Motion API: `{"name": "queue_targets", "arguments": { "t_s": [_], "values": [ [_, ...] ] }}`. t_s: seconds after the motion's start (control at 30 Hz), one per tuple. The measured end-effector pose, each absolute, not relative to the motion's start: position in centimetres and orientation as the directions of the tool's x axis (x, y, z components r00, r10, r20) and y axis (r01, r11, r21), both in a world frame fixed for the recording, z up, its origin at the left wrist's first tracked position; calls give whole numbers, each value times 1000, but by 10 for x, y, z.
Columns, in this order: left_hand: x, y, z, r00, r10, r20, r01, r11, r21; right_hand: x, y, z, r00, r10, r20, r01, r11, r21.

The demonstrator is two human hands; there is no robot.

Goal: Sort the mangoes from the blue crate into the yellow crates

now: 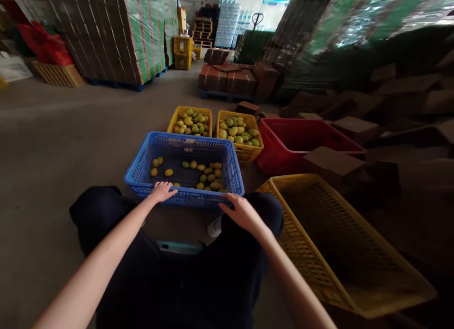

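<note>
In front of my knees is a blue plastic crate (pixel 191 191) with slotted walls. Loose yellow-green mangoes (pixel 209 177) lie on its floor, several at the right and a few at the left. My left hand (pixel 163 192) grips the near rim left of its middle, fingers over the edge and thumb outside. At the near right corner, my right hand (pixel 241 210) holds the same rim, its thumb low on the outer side. Behind the blue crate stand a left yellow crate (pixel 171 122) and a right yellow crate (pixel 248 155), both filled with similar fruit.
A large yellow crate (pixel 312 267) stands by my right knee, and a red crate (pixel 276 159) sits beyond it. Cardboard boxes (pixel 358 125) are heaped along the right. Wrapped pallet stacks (pixel 102 36) and strapped cartons (pixel 227 81) stand farther back. Grey floor (pixel 99 140) extends to the left.
</note>
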State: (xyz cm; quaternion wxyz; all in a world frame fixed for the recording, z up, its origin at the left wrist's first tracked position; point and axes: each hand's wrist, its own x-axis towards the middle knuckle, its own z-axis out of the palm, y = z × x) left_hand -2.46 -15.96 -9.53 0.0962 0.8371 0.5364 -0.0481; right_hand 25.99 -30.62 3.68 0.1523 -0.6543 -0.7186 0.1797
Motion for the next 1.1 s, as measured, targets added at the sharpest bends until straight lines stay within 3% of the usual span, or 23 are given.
{"name": "queue_targets", "arguments": {
  "t_s": [0.13, 0.23, 0.37, 0.63, 0.87, 1.1],
  "values": [
    [-27, -163, -95, 432, 890, -147, 901, -422, 97, 210, -319, 12, -188, 982, -36, 776, 125, -618],
    [-27, -165, -98, 423, 899, -112, 905, -415, 90, 186, -319, 7, -230, 967, -104, 761, 112, -639],
    [-26, -167, -102, 416, 906, -80, 908, -409, 94, 175, -311, 8, -262, 950, -172, 815, 122, -567],
    [-27, -169, -101, 432, 900, -65, 899, -423, 115, 187, -242, -27, -110, 965, -237, 975, 58, -216],
    [-24, -173, -101, 409, 912, -30, 908, -403, 120, 186, -218, -80, -31, 982, -185, 986, 0, -167],
    [-20, -183, -97, 378, 925, -46, 918, -368, 147, 187, -226, -88, 20, 989, -149, 983, -46, -177]
  ]
}}
